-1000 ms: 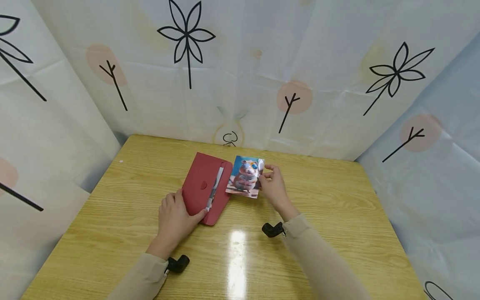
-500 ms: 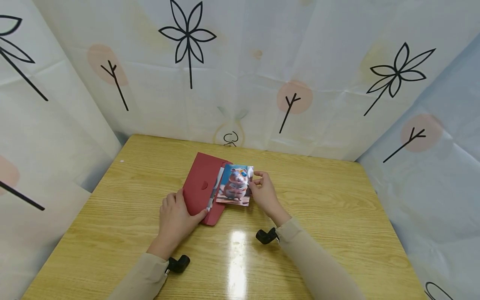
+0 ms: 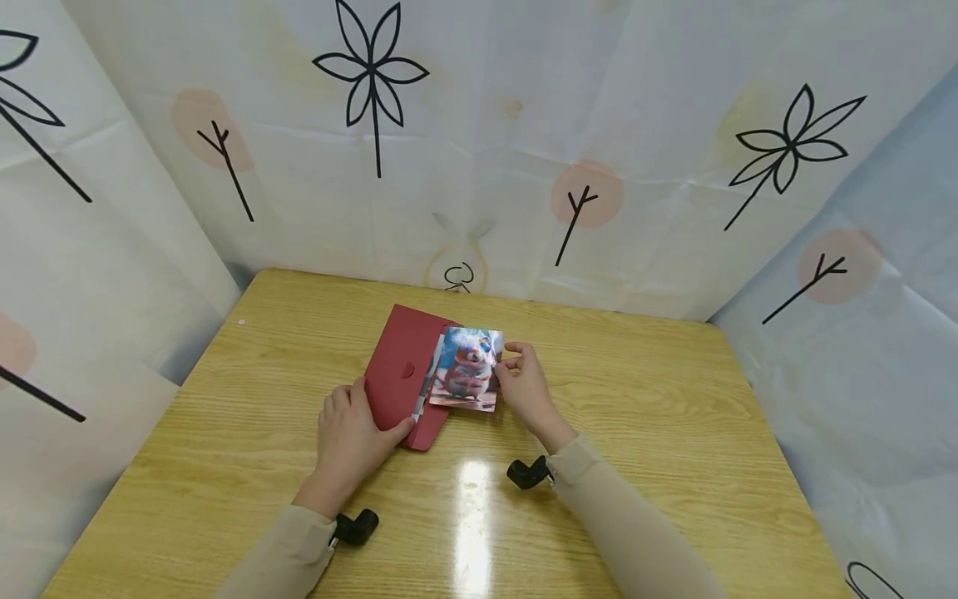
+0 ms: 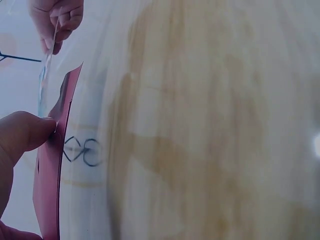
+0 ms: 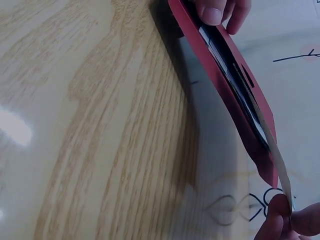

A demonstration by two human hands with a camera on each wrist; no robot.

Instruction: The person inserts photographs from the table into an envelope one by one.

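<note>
A red paper envelope (image 3: 392,366) lies tilted in the hold of my left hand (image 3: 352,437), whose thumb presses near the mouth of its pocket. White and dark papers (image 3: 425,384) show inside the pocket. My right hand (image 3: 531,391) pinches the right edge of a glossy picture card (image 3: 466,374) with a hamster on it. The card overlaps the open flap, its left edge at the pocket's mouth; whether that edge is inside, I cannot tell. In the right wrist view the card (image 5: 282,170) appears edge-on along the envelope's opening (image 5: 230,100).
Both hands work over a wooden table (image 3: 636,399) with a bright reflection near the front. A white cloth with plant drawings (image 3: 464,150) hangs behind it and on both sides. Each wrist carries a black camera mount (image 3: 358,527).
My right hand has brought the picture card left and toward me, from beside the flap to over it at the pocket's mouth. My left hand and the envelope stay in place.
</note>
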